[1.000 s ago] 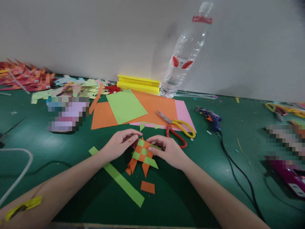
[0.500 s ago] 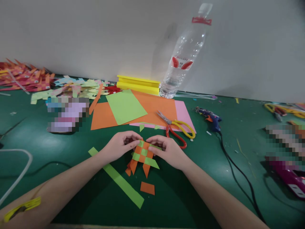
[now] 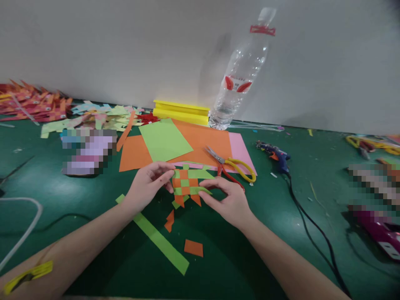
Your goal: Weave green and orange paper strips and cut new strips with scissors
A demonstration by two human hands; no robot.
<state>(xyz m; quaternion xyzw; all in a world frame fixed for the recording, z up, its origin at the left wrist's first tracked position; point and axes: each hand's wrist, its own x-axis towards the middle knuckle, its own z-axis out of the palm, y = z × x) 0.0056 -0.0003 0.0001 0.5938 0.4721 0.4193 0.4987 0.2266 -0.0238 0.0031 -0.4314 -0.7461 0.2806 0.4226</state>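
Observation:
A small woven paper piece [image 3: 185, 183] in an orange and green checker pattern is held up between my hands, over the table. My left hand [image 3: 149, 183] pinches its upper left corner. On the other side, my right hand [image 3: 227, 199] has thumb and forefinger closed on a green strip end at the lower right. Pointed orange tails hang from its bottom edge. Beneath it lie a green scrap [image 3: 176, 204], a bent orange scrap [image 3: 169, 221] and an orange rectangle [image 3: 193, 248]. A long green paper strip [image 3: 159, 240] runs diagonally near my left forearm.
Scissors [image 3: 239, 170] lie behind my right hand on orange paper [image 3: 209, 137], beside a green sheet [image 3: 165, 139]. A glue gun [image 3: 276, 156] trails its cord on the right. A tilted bottle [image 3: 237, 83] leans at the wall. A blurred phone [image 3: 89, 154] and paper scraps [image 3: 109, 116] are left.
Both hands have raised the woven piece away from me and turned it, so green strip ends now point right. My right hand has shifted to a lower strip. Scraps beneath are now uncovered.

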